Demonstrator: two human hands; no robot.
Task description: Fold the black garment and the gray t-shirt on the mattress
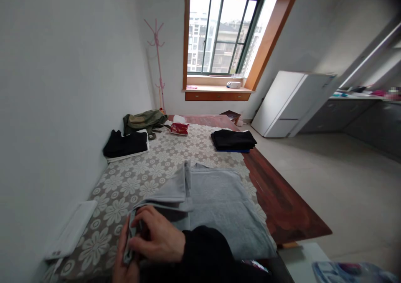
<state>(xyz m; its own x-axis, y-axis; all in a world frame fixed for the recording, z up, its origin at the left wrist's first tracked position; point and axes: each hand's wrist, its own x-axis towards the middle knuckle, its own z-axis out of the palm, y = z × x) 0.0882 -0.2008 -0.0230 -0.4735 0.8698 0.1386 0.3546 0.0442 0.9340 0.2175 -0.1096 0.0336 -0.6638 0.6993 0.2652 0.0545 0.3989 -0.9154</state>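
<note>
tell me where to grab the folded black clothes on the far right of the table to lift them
Probably best under the near long edge of the folded black clothes, coming from the table's wooden right side. The stack lies flat with a blue layer beneath, so hands slid under from that open edge would carry the whole pile.

white walls, bright bay window (221,34), grey floor (338,182), white fridge (290,103)

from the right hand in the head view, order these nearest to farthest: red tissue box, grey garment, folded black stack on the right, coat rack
Measured from the right hand:
1. grey garment, pinched in the hand
2. folded black stack, mid-table, right edge
3. red tissue box, far end of table
4. coat rack, far corner
</note>
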